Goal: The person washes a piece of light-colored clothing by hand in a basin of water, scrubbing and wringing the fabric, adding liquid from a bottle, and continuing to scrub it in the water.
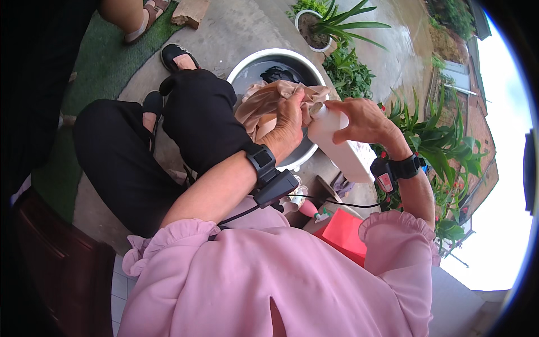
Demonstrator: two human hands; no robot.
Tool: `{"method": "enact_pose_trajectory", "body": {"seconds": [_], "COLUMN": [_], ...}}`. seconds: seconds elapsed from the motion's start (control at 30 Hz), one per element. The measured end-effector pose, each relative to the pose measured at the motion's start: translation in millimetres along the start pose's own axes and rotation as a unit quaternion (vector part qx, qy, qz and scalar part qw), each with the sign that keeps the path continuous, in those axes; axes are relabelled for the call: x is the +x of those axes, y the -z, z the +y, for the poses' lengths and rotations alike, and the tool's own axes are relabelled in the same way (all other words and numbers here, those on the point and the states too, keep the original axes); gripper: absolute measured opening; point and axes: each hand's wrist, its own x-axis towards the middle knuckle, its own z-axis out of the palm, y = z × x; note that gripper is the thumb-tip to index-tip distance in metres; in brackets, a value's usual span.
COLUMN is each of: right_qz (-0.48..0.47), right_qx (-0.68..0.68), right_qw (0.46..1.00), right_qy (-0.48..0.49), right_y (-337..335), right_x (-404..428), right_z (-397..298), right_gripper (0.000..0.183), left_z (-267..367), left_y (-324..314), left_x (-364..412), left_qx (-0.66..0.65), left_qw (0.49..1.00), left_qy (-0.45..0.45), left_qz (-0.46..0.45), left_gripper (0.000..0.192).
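My left hand (287, 120) grips a bunched beige cloth (263, 101) above a metal basin (277, 52). Dark fabric (280, 75) lies in liquid in that basin. A white plastic bottle (337, 147) tilts with its neck towards the cloth, and its opening is close to the fingers of my left hand. My right hand (358, 120) holds the bottle near its neck and shoulder, thumb on one side and fingers on the other. Whether anything flows from the bottle cannot be made out.
A potted plant (313, 31) and leafy plants (349, 73) stand beyond the basin. Near my body are a red box (343, 236) and a pink bottle (309, 208). A cable joins the devices on my wrists. Another person's foot (141, 29) is at the upper left, by a wood block (190, 12).
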Motion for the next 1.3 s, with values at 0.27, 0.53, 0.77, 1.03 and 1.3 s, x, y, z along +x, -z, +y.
{"method": "enact_pose_trajectory", "body": {"seconds": [0.27,0.53,0.77,1.03,1.3], "right_qz": [-0.024,-0.08,-0.122,-0.142,-0.13], "right_qx": [0.006,0.042,0.056,0.079,0.128], "right_qw": [1.0,0.996,0.99,0.986,0.983], "right_qy": [0.004,-0.024,-0.04,-0.039,-0.023], "right_y": [3.9,11.1,21.0,23.6,14.8], "right_x": [3.2,6.0,8.5,11.0,8.8], "right_z": [2.9,3.0,-2.3,-3.5,3.5], "right_gripper": [0.066,0.068,0.07,0.071,0.07], "left_z": [-1.4,5.3,-3.1,-1.5,3.1], "left_y": [-6.1,-17.6,-6.6,-5.6,-8.5], "left_x": [-2.7,-12.9,-4.9,-7.8,-11.8], "left_qx": [-0.04,-0.051,-0.029,-0.023,0.01], "left_qw": [0.999,0.997,0.998,0.998,0.996], "left_qy": [0.012,0.043,0.047,0.048,0.075], "left_qz": [0.028,0.047,0.039,0.019,0.04], "left_gripper": [0.017,0.014,0.016,0.022,0.02]}}
